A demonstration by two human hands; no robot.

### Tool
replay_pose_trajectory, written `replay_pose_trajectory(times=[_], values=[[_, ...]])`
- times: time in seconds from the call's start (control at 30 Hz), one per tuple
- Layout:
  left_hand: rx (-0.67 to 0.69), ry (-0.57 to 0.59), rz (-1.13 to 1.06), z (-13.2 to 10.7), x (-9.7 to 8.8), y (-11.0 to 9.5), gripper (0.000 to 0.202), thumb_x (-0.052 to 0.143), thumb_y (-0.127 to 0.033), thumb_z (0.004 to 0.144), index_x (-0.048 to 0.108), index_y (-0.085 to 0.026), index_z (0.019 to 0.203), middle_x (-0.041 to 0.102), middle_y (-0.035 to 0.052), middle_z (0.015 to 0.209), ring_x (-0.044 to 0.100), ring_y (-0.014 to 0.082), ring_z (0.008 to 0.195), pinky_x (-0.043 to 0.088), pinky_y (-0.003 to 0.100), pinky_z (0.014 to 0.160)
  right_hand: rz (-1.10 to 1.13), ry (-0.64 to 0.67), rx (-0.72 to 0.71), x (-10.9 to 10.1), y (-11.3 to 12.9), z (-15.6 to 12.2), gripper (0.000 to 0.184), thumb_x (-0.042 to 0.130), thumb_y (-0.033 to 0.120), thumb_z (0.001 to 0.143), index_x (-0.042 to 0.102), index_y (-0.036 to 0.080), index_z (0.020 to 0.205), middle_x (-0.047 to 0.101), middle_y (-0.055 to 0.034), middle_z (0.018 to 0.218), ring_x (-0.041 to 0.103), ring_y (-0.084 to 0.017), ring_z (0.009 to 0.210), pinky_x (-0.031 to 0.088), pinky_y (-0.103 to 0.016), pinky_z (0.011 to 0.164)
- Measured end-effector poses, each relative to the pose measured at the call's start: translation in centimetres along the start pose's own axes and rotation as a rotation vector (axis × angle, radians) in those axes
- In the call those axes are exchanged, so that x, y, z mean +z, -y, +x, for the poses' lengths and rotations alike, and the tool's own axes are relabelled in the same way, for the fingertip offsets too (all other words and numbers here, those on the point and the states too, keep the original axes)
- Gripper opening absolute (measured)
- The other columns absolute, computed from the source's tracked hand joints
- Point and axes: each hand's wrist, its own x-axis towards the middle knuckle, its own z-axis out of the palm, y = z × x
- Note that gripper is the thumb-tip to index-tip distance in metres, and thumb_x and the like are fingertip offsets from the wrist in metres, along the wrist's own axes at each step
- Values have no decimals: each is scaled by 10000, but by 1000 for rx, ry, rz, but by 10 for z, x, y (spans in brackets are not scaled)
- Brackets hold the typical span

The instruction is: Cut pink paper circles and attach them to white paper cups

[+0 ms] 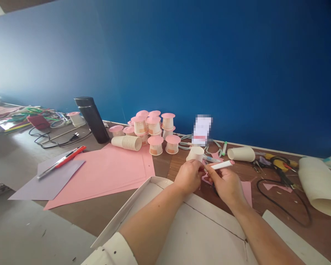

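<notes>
My left hand (188, 176) is closed around a small white paper cup (195, 153), held tilted above the wooden table (165, 163). Beside it, my right hand (226, 181) grips a white marker with a pink cap (223, 165), its tip pointing toward the cup. Both forearms reach over a flat white cardboard box (198, 228). A scrap of pink paper (247, 191) lies under my right hand.
Several paper cups with pink lids (154, 130) are piled at the blue wall, next to a lying stack of cups (127, 142). A black flask (92, 119), pink sheets (110, 173), a purple sheet with a red cutter (62, 161), another cup (241, 154), black cable (284, 206) and a paper roll (320, 184) surround me.
</notes>
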Motion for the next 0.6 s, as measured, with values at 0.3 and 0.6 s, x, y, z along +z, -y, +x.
replay_pose_trajectory(times=[0.3, 0.6], values=[[4, 6, 24, 0, 2, 0, 79, 558, -222, 840, 627, -189, 859, 672, 36, 935, 609, 176, 836, 479, 284, 737, -31, -50, -35, 2, -7, -1, 436, 537, 585, 831, 725, 200, 907, 693, -34, 611, 652, -238, 599, 461, -318, 576], [37, -24, 117, -1, 6, 1, 103, 536, -240, 867, 630, -213, 899, 679, 19, 955, 617, 179, 871, 471, 272, 721, -42, -98, -10, 1, -8, 0, 441, 497, 619, 851, 673, 215, 877, 674, -23, 582, 628, -230, 553, 431, -312, 545]])
